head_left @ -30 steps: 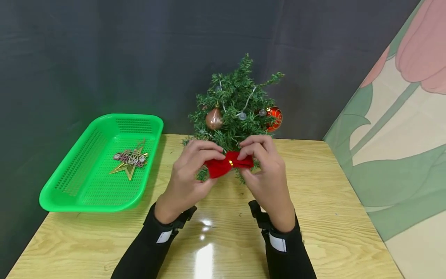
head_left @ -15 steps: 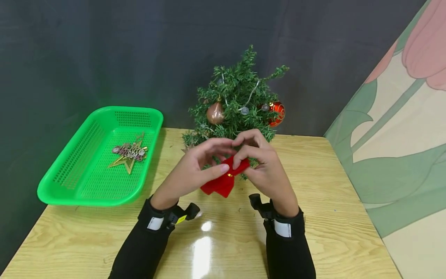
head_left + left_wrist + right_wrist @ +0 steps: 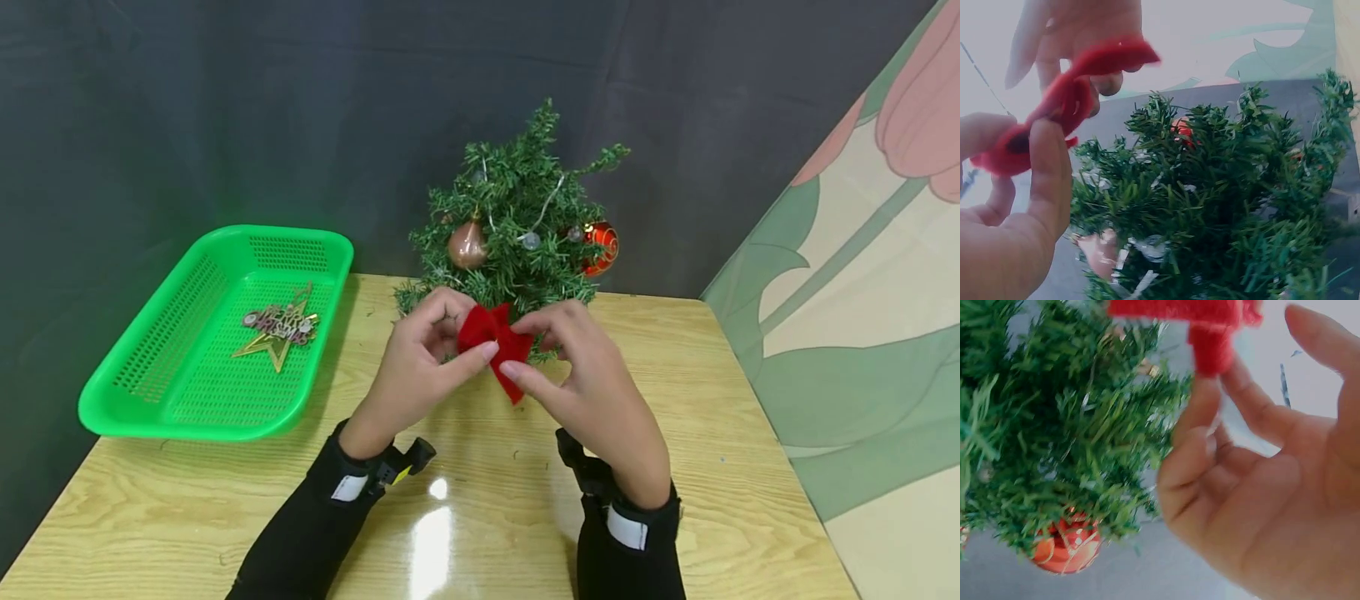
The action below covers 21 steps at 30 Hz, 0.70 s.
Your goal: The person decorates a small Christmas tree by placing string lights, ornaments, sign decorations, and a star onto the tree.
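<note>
In the head view my left hand [image 3: 423, 354] pinches one side of a red fabric bow [image 3: 480, 327] between thumb and fingers, close in front of a small Christmas tree [image 3: 525, 217]. The left wrist view shows this grip too, with a dark spot [image 3: 1018, 144] on the bow's underside. My right hand [image 3: 592, 375] is at the bow's other side. Its fingertips touch the red fabric, seen from below in the right wrist view, while its thumb [image 3: 1316, 331] stands apart from it. One tail of the bow hangs down between the two hands.
A green basket [image 3: 97, 392] at the left holds a gold star [image 3: 273, 350] and a Merry Christmas ornament [image 3: 281, 323]. On the tree hang a brownish-pink bauble [image 3: 468, 245] and a red bauble [image 3: 602, 247]. A dark cloth [image 3: 262, 108] stands behind the wooden table [image 3: 510, 517].
The bow has been turned and one tail now points down. My left hand loosened, then took hold of it again; my right thumb has come away from the bow.
</note>
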Each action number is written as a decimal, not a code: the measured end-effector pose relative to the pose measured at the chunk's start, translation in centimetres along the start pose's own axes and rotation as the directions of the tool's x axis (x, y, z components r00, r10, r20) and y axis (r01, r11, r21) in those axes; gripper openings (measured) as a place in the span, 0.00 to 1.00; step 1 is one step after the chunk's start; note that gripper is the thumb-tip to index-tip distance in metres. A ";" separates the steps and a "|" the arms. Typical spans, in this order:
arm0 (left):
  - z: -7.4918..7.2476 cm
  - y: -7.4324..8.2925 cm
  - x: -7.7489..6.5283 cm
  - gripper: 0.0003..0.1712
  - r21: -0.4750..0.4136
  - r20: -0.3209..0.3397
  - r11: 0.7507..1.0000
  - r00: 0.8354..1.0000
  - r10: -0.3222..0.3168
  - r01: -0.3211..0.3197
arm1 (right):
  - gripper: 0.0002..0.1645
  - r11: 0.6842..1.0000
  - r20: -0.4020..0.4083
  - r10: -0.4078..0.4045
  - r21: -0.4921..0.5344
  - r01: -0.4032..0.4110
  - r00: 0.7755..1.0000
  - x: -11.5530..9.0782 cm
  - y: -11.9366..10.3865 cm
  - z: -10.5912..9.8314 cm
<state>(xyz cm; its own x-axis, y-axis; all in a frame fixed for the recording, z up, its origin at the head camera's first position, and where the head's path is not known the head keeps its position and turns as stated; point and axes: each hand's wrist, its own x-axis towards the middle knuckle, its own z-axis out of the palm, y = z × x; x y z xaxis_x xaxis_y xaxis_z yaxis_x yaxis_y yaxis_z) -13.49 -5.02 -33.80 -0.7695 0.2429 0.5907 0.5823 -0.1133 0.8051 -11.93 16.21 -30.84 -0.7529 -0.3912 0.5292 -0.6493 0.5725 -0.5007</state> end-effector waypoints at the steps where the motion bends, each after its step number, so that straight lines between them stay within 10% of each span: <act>1: 0.1 0.1 -0.1 0.12 0.017 0.004 1.000 1.000 0.018 -0.018 | 0.18 1.000 0.007 0.001 -0.010 -0.001 1.000 0.0 -0.1 0.1; 6: 0.1 0.5 -0.3 0.16 0.148 0.026 0.981 0.992 0.125 -0.127 | 0.18 0.998 0.038 0.051 0.033 -0.052 0.998 0.2 -0.3 0.2; 12: -0.5 0.7 -0.3 0.21 0.370 -0.005 0.899 0.967 0.255 -0.235 | 0.19 0.977 -0.009 0.092 0.192 -0.088 0.996 0.2 -0.6 0.2; 21: 0.5 0.0 0.2 0.10 0.501 -0.082 0.860 0.983 0.162 -0.100 | 0.28 0.998 -0.335 0.060 -0.010 -0.067 0.940 1.0 0.9 0.4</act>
<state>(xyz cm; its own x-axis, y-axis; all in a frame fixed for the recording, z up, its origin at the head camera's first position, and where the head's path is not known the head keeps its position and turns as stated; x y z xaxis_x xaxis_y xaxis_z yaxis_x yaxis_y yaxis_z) -13.54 -4.53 -33.65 -0.6840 0.1420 0.7155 0.7088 0.3612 0.6059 -13.29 16.03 -31.08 -0.7111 -0.0925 0.6970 -0.5964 0.6043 -0.5283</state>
